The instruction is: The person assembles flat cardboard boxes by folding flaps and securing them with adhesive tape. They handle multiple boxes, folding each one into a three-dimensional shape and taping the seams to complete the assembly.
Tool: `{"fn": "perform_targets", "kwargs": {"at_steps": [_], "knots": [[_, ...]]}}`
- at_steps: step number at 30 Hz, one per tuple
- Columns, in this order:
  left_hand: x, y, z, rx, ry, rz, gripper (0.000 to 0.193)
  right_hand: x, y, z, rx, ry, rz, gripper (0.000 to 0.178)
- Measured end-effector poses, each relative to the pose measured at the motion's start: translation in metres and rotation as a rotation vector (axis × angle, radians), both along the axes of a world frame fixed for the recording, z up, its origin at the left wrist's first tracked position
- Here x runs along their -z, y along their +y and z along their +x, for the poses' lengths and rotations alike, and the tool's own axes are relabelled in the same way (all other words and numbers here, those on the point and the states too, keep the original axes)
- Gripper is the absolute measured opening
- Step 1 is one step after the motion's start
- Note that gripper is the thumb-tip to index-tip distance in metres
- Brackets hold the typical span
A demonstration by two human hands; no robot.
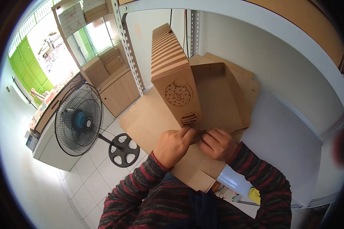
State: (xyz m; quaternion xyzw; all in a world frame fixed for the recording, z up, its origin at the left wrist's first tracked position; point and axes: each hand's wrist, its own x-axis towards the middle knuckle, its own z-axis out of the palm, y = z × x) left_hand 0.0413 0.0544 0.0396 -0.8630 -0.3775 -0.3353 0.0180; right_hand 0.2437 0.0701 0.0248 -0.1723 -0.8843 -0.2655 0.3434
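A brown cardboard donut box (pixel 177 86), with dark stripes and a printed bitten donut on its raised lid, stands partly folded in front of me. Its open tray part (pixel 214 103) spreads to the right of the lid. My left hand (pixel 172 147) is closed, pinching the box near its closest corner, just below the printed lid. Close beside it, my right hand (pixel 218 144) has its fingers curled at the front edge of the same box. The fingers cover the exact spot being gripped. Flat cardboard sheets (pixel 141 118) lie under the box.
A white metal shelf frame (pixel 225 7) arches overhead. The grey-white surface (pixel 283 141) extends to the right. On the tiled floor at the left stands a black fan (pixel 80 120), near a wooden cabinet (pixel 120 89). A yellow item (pixel 254 195) shows below my right arm.
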Motion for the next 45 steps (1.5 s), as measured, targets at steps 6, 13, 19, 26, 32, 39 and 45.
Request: {"fn": "perform_targets", "kwargs": {"at_steps": [6,13,19,26,32,39,45], "knots": [[-0.002,-0.006,-0.002,-0.175,-0.035,-0.028,0.014,-0.001,0.000,-0.001,-0.006,-0.003,0.014,0.009],[-0.009,-0.002,-0.006,-0.146,-0.066,0.020,0.008,-0.003,-0.003,-0.003,-0.065,-0.011,0.051,0.016],[-0.017,-0.006,-0.005,-0.085,0.050,0.052,0.013,-0.003,-0.005,-0.003,-0.056,-0.009,0.086,0.016],[-0.026,-0.009,-0.006,-0.024,0.136,0.009,0.024,-0.005,-0.009,-0.003,-0.043,-0.032,0.116,0.014],[-0.035,-0.017,-0.003,-0.014,0.139,-0.005,0.023,-0.006,-0.010,-0.001,-0.058,-0.010,0.143,0.012],[-0.025,-0.018,0.000,-0.022,0.150,-0.048,0.024,-0.006,-0.012,-0.002,-0.044,-0.072,0.077,0.008],[-0.035,-0.020,0.000,-0.001,0.153,-0.075,0.029,-0.005,-0.010,-0.001,-0.071,-0.065,0.168,0.009]]}}
